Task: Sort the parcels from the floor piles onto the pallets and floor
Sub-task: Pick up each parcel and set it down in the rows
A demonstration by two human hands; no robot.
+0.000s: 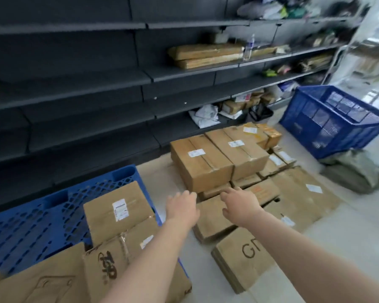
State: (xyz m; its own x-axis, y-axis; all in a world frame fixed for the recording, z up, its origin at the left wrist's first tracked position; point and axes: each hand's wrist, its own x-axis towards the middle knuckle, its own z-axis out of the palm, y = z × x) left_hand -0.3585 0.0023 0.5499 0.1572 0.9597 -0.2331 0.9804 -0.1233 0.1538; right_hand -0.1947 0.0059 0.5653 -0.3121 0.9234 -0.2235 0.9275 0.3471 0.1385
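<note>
Parcels [223, 158] of brown cardboard lie piled on the pale floor [337, 241] ahead of you as your left hand [181, 207] and right hand [240, 203] reach out over them, fingers loose and holding nothing, just above a flat package [212, 221] at the pile's near edge. To your left, more boxes [116, 211] rest on a blue pallet [31, 219], one printed box [109, 274] lying nearest you. Beyond the pile stand dark shelving [74, 84] and, at right, a blue crate [328, 121] beside a grey-green sack [354, 171].
</note>
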